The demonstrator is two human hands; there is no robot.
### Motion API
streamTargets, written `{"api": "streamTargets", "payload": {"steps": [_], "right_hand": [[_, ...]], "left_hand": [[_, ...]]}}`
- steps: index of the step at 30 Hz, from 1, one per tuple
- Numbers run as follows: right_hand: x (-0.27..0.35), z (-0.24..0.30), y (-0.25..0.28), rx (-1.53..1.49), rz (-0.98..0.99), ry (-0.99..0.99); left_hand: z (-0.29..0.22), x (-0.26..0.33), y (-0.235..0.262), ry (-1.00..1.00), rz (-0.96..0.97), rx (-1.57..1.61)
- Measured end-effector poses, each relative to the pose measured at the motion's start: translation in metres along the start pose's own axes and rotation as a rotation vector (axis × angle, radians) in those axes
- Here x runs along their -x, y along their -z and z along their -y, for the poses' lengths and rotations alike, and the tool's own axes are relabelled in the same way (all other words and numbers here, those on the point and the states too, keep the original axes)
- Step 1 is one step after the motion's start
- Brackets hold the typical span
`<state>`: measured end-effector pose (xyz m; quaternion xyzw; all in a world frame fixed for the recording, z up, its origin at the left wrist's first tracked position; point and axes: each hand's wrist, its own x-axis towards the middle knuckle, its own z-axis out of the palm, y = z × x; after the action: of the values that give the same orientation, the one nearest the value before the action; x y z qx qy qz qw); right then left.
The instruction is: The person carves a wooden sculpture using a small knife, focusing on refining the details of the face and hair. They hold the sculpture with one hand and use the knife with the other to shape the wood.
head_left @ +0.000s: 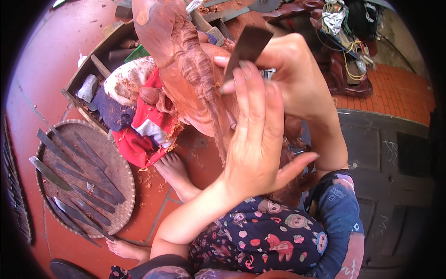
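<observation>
A reddish-brown carved wooden figure (186, 69) stands tilted at top centre, resting on a red cloth (139, 144). My right hand (297, 79) grips a flat dark metal scraper blade (251, 44) against the carving's right side. My left hand (255, 139) rises from the lower left with its fingers stretched upward. Its fingertips press on the blade's lower part beside the wood. The left hand hides the carving's lower right portion.
A round woven tray (118, 186) with several long carving chisels lies on the red floor at left. A wooden crate (81, 74) with rags sits behind it. My bare feet (174, 169) rest below the carving. Cables (346, 28) are heaped top right above a dark panel (385, 153).
</observation>
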<state>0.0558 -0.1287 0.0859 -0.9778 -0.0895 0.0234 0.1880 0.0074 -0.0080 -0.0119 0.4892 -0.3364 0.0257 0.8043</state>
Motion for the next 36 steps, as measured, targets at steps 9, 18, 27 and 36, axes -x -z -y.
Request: {"api": "streamTargets", "payload": {"steps": [9, 18, 27, 36], "right_hand": [[0.004, -0.005, -0.006, -0.136, -0.133, -0.01], [0.033, 0.007, 0.015, -0.739, -0.219, -0.235], [0.024, -0.013, -0.003, -0.487, -0.036, -0.071], [0.016, -0.016, 0.001, -0.277, 0.04, -0.1]], "left_hand": [[0.003, -0.006, 0.0, -0.024, -0.006, -0.002], [-0.033, 0.014, 0.004, 0.044, 0.208, 0.146], [-0.028, -0.001, -0.008, 0.117, 0.071, -0.053], [-0.019, -0.013, -0.016, 0.13, -0.065, 0.035]]}}
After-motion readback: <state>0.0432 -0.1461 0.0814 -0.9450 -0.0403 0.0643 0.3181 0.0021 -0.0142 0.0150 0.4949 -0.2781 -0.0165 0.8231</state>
